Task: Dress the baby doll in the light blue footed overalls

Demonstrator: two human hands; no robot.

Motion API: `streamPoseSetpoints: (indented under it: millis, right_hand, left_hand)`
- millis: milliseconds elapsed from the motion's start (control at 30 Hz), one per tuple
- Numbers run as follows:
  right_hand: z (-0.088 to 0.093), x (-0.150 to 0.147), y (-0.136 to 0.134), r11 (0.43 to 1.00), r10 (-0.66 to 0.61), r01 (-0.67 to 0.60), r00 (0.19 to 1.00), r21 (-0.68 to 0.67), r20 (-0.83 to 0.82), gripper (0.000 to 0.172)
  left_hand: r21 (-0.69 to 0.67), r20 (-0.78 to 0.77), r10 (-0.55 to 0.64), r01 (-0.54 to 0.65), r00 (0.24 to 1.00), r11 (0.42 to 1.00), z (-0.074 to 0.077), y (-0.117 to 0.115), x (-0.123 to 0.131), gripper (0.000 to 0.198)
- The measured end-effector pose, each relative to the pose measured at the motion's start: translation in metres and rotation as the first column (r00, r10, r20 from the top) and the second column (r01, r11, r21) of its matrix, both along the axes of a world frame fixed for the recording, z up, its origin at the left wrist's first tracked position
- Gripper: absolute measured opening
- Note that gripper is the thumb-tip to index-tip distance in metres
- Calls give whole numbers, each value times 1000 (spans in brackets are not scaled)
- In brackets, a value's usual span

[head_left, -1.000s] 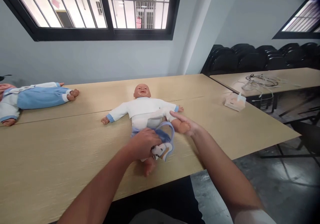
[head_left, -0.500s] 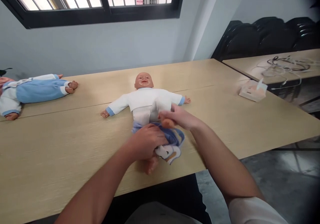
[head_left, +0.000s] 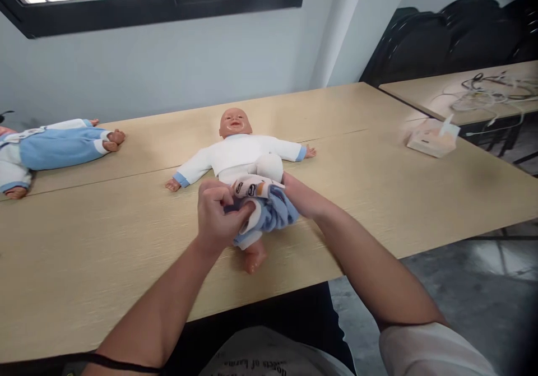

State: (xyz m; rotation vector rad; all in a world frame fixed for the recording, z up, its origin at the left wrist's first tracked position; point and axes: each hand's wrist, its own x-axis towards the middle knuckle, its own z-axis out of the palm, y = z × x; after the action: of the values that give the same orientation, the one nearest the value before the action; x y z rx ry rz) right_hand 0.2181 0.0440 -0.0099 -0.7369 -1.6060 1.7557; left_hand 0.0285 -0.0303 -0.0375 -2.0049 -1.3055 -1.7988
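Gripping blue trousers [head_left: 269, 214], both hands fisted

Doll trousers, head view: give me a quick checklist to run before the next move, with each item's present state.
1. Left hand grips the blue trousers: ok, fingers closed on the waistband.
2. Right hand grips the trousers: cannot tell, its fingers are hidden behind the cloth.
3. Doll lies on its back on the table: ok.
4. One foot shows out of a trouser leg: ok.
5. Other foot through: cannot tell, hidden.
6. Tissue box and second doll lie apart from the hands: ok.
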Motion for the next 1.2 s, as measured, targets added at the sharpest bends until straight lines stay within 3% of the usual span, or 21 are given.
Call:
streamPoseSetpoints:
  millis: [100,167,433,567,733,900,1067,1133,1200]
  right_hand:
    - [-3,1,-3,971,58,-73,996,-227,-73,44]
    - [-6,1,-2,955,71,-102,990,-277,-119,43]
    - [-10,-3,0,931,-16,-42,988,-364,-156,35]
    - [-13,-6,-1,913,-32,-45,983,-405,-180,30]
    - [-17,-12,0,942,-74,3,978,-336,-197,27]
    - [-24,-10,6,975,-19,-8,993,-221,-120,38]
    - [-25,26,28,988,99,-95,995,-124,24,66]
    - [-19,45,36,981,193,-189,965,-34,178,61]
    - [-13,58,42,978,193,-207,943,23,272,51]
  left_hand:
    - [108,-209,-94,118,974,987,8,2,-6,30]
    - [130,-296,-141,186,945,974,11,4,-11,22]
    - [-7,-338,-253,267,906,964,13,7,-15,30]
    - [-89,-312,-242,225,919,970,11,6,-8,39]
    - [-135,-261,-145,113,954,984,3,6,1,54]
    - [-245,-199,-85,35,976,969,-10,9,-3,71]
    - [-282,-73,-49,26,996,959,-15,9,-6,76]
    - [-232,-89,-45,23,995,972,-13,8,-5,72]
    - [-161,-120,-38,18,992,987,-9,6,-3,68]
